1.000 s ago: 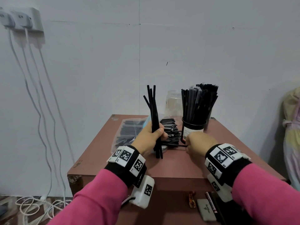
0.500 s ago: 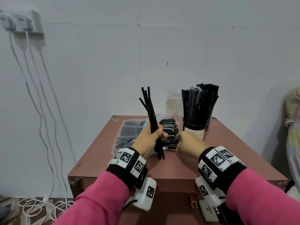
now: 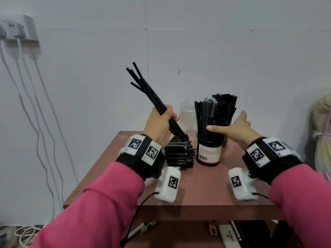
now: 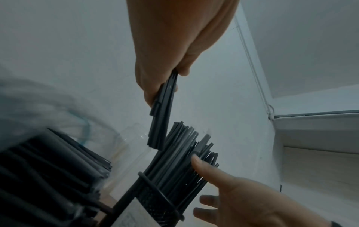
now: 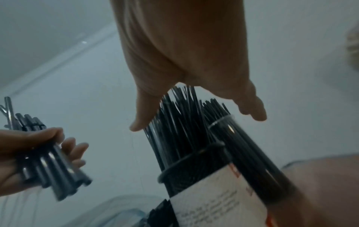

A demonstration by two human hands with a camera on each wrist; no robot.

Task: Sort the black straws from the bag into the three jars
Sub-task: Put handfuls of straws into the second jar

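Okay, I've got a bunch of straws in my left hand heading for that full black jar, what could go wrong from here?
1. The black jar is already packed with straws; pushing more in may bend them or tip the jar.
2. The bunch in your left hand fans out at its top, so a loose straw could slip free.
3. Your right hand is open against the jar's straws; a hard nudge might topple the jar toward the pile.

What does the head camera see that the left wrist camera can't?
Only the head view shows the brown table, the wall cables and the straw bundle's fanned upper ends. Only the left wrist view shows a ledge in the corner. Both show the left hand gripping the bundle, the open right hand and the full black jar.
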